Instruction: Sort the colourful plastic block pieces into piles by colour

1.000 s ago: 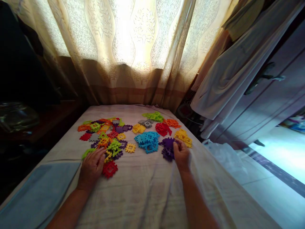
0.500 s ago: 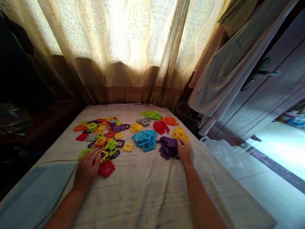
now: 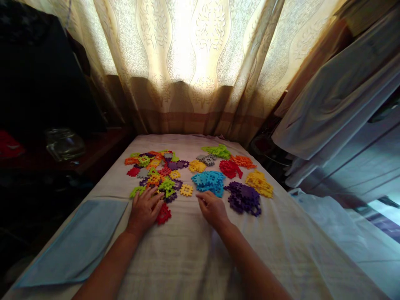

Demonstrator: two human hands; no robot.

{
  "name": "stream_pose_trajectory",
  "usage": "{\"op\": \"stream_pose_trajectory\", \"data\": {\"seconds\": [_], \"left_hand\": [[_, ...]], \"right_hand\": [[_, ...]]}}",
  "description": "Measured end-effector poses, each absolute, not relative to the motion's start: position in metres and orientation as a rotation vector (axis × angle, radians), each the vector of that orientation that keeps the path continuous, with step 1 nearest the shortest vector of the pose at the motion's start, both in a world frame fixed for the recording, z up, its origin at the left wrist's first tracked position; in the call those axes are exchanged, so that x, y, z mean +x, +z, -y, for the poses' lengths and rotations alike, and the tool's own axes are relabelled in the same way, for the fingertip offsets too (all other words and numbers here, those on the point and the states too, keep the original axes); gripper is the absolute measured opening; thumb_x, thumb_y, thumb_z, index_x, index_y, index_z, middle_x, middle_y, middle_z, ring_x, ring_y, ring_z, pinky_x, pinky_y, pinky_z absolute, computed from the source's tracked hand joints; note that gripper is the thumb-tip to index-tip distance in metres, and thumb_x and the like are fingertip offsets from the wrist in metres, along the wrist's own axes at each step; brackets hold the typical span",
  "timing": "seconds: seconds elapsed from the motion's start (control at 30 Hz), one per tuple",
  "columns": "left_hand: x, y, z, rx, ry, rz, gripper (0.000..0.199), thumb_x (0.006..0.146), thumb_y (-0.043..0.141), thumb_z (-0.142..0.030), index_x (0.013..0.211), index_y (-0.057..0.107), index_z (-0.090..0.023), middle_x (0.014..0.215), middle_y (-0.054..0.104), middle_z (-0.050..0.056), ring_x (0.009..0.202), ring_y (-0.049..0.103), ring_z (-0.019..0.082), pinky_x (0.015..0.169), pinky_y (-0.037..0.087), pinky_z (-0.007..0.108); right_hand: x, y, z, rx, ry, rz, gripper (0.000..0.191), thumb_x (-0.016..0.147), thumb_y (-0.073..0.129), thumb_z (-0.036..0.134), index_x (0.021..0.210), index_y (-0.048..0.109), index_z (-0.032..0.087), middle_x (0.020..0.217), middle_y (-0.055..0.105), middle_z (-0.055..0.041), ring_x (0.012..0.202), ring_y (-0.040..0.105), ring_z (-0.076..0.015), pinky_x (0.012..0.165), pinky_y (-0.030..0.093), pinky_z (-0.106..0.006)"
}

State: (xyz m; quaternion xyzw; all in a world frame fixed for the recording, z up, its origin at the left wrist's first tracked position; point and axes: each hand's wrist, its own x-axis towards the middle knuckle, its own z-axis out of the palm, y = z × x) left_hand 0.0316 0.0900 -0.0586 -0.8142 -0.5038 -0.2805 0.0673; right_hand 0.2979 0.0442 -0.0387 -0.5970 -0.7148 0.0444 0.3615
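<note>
My left hand [image 3: 145, 210] rests with its fingers spread on the near edge of a mixed pile of coloured toothed pieces, beside a red square piece [image 3: 163, 214]. My right hand [image 3: 213, 208] is over the sheet just in front of the blue pile [image 3: 208, 182], its fingers curled; whether anything is between them is too small to tell. Between the hands lies a single yellow piece [image 3: 186, 190]. Right of my right hand are a purple pile [image 3: 244, 198] and a yellow pile [image 3: 259, 183].
Farther back lie green [image 3: 217, 151], grey [image 3: 206, 159], red [image 3: 230, 168] and orange [image 3: 243, 161] piles. A blue folded cloth [image 3: 75, 241] is at the left. Beyond are a curtain [image 3: 200, 100] and hanging clothes [image 3: 331, 96] at the right.
My right hand has left the purple pile and moved left, to the front of the blue pile. My left hand stays at the mixed pile. The view has turned left.
</note>
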Motion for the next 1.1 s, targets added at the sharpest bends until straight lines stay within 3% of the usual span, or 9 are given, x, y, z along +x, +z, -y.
{"op": "stream_pose_trajectory", "data": {"seconds": [0.2, 0.43, 0.6, 0.73, 0.93, 1.1], "left_hand": [[0.024, -0.064, -0.095, -2.347, -0.915, 1.587, 0.034, 0.092, 0.043, -0.039, 0.111, 0.067, -0.025, 0.126, 0.064, 0.010, 0.118, 0.057, 0.027, 0.103, 0.036, 0.053], [0.021, -0.069, -0.096, -2.315, -0.927, 1.633, 0.034, 0.090, 0.047, -0.040, 0.114, 0.065, -0.024, 0.129, 0.062, 0.011, 0.121, 0.055, 0.029, 0.104, 0.034, 0.054], [0.023, -0.069, -0.095, -2.299, -0.922, 1.649, 0.033, 0.089, 0.048, -0.039, 0.114, 0.065, -0.025, 0.129, 0.063, 0.010, 0.120, 0.055, 0.028, 0.106, 0.032, 0.054], [0.023, -0.068, -0.094, -2.318, -0.900, 1.660, 0.034, 0.090, 0.047, -0.040, 0.115, 0.064, -0.024, 0.129, 0.062, 0.011, 0.121, 0.055, 0.029, 0.106, 0.032, 0.055], [0.021, -0.069, -0.097, -2.327, -0.910, 1.636, 0.035, 0.089, 0.046, -0.041, 0.114, 0.065, -0.025, 0.128, 0.063, 0.011, 0.120, 0.056, 0.029, 0.104, 0.034, 0.054], [0.018, -0.073, -0.102, -2.337, -0.923, 1.611, 0.038, 0.089, 0.043, -0.043, 0.114, 0.065, -0.023, 0.126, 0.064, 0.012, 0.117, 0.057, 0.032, 0.102, 0.035, 0.056]], "right_hand": [[0.239, -0.029, -0.067, -1.579, 0.123, 2.261, 0.030, 0.085, 0.054, 0.018, 0.109, 0.069, 0.028, 0.106, 0.068, -0.0046, 0.092, 0.063, -0.0176, 0.075, 0.048, -0.024], [0.228, -0.026, -0.080, -1.653, 0.032, 2.348, 0.019, 0.088, 0.054, 0.023, 0.097, 0.071, 0.026, 0.103, 0.066, -0.0071, 0.091, 0.062, -0.0212, 0.069, 0.049, -0.027], [0.244, -0.032, -0.068, -1.559, -0.051, 2.383, 0.015, 0.088, 0.056, 0.020, 0.091, 0.070, 0.023, 0.108, 0.066, -0.0077, 0.095, 0.062, -0.0206, 0.078, 0.049, -0.027], [0.268, -0.041, -0.050, -1.497, -0.035, 2.208, 0.020, 0.092, 0.048, 0.017, 0.093, 0.068, 0.022, 0.104, 0.067, -0.0078, 0.096, 0.061, -0.0188, 0.082, 0.048, -0.027], [0.302, -0.061, -0.034, -1.613, 0.016, 1.758, 0.032, 0.095, 0.032, 0.027, 0.087, 0.063, 0.021, 0.082, 0.066, -0.0061, 0.076, 0.061, -0.0181, 0.071, 0.048, -0.027], [0.343, -0.050, -0.030, -1.696, 0.068, 1.382, 0.035, 0.093, 0.034, 0.038, 0.083, 0.063, 0.022, 0.075, 0.068, -0.0045, 0.069, 0.061, -0.0187, 0.067, 0.047, -0.028]]}}
